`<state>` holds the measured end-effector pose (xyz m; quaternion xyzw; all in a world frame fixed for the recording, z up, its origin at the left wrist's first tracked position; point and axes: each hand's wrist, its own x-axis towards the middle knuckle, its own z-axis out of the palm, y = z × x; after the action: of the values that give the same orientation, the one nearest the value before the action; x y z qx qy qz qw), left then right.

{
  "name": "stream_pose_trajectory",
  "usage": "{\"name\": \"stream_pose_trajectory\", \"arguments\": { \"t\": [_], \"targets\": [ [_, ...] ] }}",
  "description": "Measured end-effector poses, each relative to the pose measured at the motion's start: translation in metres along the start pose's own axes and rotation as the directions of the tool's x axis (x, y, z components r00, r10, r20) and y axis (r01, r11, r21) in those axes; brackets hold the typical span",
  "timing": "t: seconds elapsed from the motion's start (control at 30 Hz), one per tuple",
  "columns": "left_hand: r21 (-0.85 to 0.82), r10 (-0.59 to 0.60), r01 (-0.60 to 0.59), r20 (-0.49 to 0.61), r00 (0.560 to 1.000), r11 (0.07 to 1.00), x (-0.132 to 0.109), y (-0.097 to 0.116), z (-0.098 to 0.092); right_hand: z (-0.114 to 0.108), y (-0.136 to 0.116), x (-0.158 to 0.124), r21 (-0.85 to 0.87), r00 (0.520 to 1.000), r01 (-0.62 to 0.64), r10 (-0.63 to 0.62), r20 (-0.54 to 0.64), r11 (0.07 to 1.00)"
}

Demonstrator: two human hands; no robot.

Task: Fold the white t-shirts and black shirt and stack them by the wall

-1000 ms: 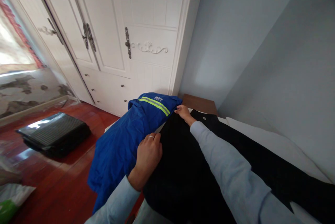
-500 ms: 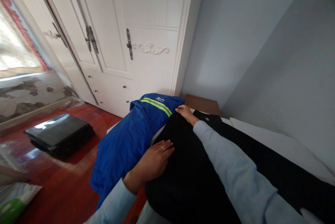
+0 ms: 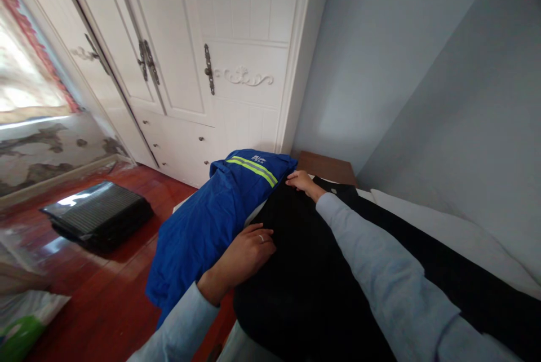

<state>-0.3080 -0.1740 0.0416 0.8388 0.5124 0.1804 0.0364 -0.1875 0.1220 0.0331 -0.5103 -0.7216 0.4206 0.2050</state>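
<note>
A black garment [image 3: 300,272], apparently fabric with a button-like disc on one part, is spread in front of me. My right hand [image 3: 302,181] pinches its far left corner, fingertips pressed together on the cloth. Lower down, my left hand [image 3: 249,252], wearing a ring, rests on the garment's left edge, fingers loosely bent and slightly apart; its thumb is hidden. A blue work jacket [image 3: 198,243] with a yellow-green and grey reflective stripe lies just left of the black garment and hangs over the edge toward the floor.
A white wardrobe [image 3: 245,23] with dark handles stands ahead. Behind the garments is a brown wooden piece [image 3: 327,167], beside a grey wall [image 3: 372,69]. A black plastic-wrapped package [image 3: 101,215] lies on the red floor [image 3: 105,305]. A white and green bag [image 3: 25,322] sits at lower left.
My left hand has shifted slightly left and its fingers are more bent. My right hand has moved slightly right, still at the garment's corner. The blue jacket stays put.
</note>
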Motion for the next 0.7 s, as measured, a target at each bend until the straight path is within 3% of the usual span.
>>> {"name": "stream_pose_trajectory", "arguments": {
  "t": [0.3, 0.47, 0.7],
  "targets": [
    [0.008, 0.011, -0.01, -0.124, 0.992, 1.0, -0.001, 0.007, 0.002, 0.009, 0.007, 0.003, -0.045, 0.99, 0.023, -0.029, -0.135, 0.999],
    [0.042, 0.001, 0.002, -0.061, 0.998, 0.999, -0.008, 0.014, 0.01, 0.006, 0.003, -0.007, -0.034, 0.996, 0.056, -0.059, -0.073, 0.998],
    [0.088, 0.133, -0.127, -0.057, 0.99, 0.988, -0.019, 0.03, 0.011, 0.002, -0.004, -0.041, -0.089, 0.984, 0.163, -0.168, -0.054, 0.983]
  ]
}}
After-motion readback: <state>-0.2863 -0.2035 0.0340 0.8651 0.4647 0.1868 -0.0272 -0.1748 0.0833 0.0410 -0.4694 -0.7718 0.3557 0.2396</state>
